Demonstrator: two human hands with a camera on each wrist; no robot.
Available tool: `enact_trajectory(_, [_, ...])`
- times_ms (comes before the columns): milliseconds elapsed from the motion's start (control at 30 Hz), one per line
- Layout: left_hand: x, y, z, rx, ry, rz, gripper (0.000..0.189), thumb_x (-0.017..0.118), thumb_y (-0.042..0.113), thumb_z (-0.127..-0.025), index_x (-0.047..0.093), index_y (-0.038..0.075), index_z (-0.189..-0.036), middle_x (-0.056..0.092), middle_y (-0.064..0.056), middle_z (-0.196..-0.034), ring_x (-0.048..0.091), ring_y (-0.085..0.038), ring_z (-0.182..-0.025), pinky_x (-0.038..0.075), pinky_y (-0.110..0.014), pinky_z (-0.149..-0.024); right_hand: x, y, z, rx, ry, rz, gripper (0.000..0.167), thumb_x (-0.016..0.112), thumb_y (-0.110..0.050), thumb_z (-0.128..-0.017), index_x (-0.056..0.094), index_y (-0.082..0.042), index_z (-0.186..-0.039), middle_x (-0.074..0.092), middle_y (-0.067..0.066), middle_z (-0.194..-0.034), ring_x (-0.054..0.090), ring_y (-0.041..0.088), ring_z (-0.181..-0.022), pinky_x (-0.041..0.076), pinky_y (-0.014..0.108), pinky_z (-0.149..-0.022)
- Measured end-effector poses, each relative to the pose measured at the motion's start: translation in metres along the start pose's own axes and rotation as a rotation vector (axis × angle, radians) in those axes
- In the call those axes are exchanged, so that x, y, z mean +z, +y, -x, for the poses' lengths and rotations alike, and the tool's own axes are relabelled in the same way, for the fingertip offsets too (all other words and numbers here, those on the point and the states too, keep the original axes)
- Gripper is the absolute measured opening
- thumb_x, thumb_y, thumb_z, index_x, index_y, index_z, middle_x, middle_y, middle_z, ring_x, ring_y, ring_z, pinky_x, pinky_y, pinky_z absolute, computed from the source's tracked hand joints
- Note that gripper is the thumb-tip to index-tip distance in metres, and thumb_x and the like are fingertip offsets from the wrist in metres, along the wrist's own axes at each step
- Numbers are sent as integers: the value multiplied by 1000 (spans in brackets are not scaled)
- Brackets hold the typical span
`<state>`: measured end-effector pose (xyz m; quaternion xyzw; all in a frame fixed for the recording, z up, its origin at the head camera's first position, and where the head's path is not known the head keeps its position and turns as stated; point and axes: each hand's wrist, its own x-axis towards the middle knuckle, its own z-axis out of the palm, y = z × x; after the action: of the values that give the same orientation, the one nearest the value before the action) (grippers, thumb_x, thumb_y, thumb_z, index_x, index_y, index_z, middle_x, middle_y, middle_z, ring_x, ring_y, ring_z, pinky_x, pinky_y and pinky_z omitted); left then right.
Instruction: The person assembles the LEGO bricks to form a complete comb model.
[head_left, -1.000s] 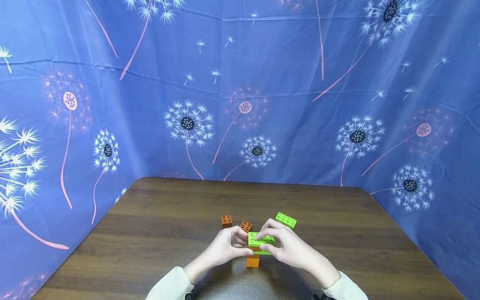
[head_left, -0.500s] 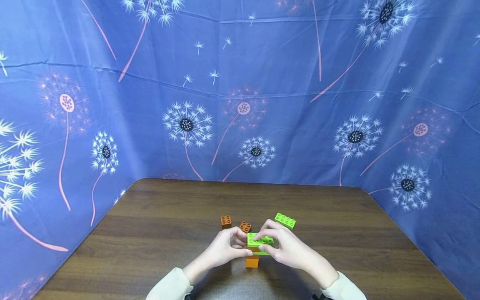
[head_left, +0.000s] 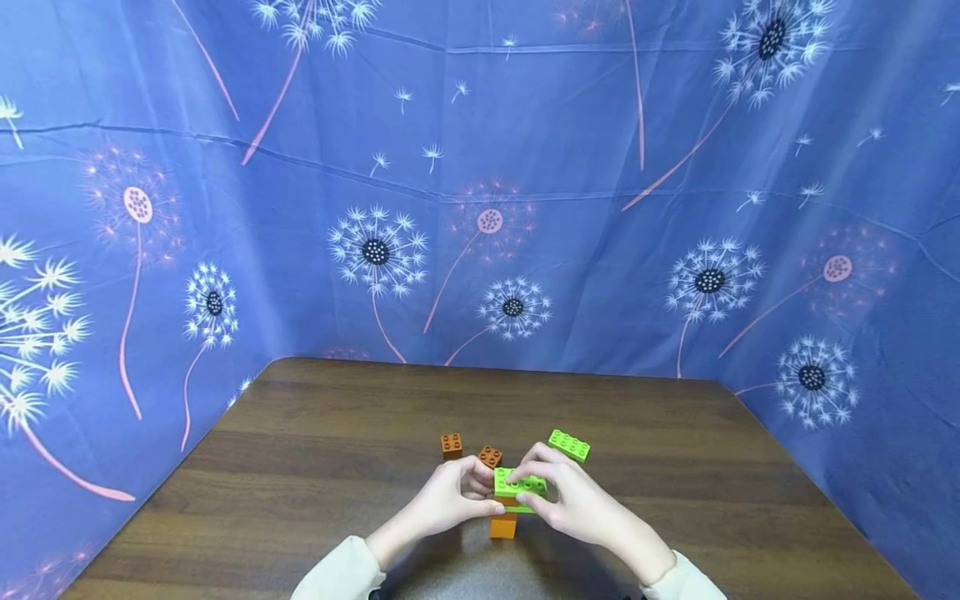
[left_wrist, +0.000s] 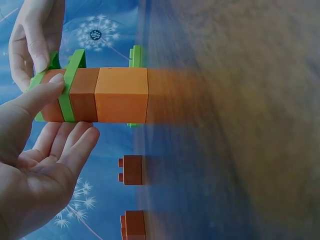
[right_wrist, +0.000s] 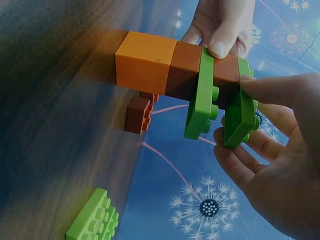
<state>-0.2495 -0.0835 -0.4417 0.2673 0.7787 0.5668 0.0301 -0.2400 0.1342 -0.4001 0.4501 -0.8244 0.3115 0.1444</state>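
A toy brick tower stands on the table in front of me, with an orange block (right_wrist: 142,60) at its foot. Above that come a brown brick (right_wrist: 183,70), a thin green brick (right_wrist: 201,102), another brown brick (right_wrist: 225,75) and a second thin green brick (right_wrist: 241,112) on top. My left hand (head_left: 448,498) holds the tower from the left, its thumb across the upper brown brick and lower green brick. From the right, my right hand (head_left: 573,500) pinches the top green brick between thumb and fingers. Both green bricks jut out to the right.
Behind the tower, two loose brown bricks lie on the wooden table (head_left: 337,408): one brown brick (head_left: 452,446) farther left, the other brown brick (head_left: 490,456) closer. A loose green brick (head_left: 569,445) lies at the back right. A blue dandelion-print cloth (head_left: 600,250) hangs behind.
The head view has shifted slightly. Both hands keep their hold on the tower, and the loose bricks stay where they were.
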Motion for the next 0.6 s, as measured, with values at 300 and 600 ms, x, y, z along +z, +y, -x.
enact_trajectory(300, [0,-2,-1,-8,-9,3,32,76,9,-77,57,-2,-100,68,-15,-101,67,-14,-87,56,-20,-77,-1,3,-1,-40,-6,9,21,72,-8,-80,68,-16,-99,57,-5,-93,51,5,-79,46,17,-62])
enact_trajectory(600, [1,1,-1,2,-9,-9,31,76,10,-77,58,-2,-100,68,-15,-101,67,-14,-86,56,-19,-76,-3,4,0,-76,-9,122,25,73,-11,-79,65,-20,-102,58,-8,-97,52,4,-83,46,18,-69])
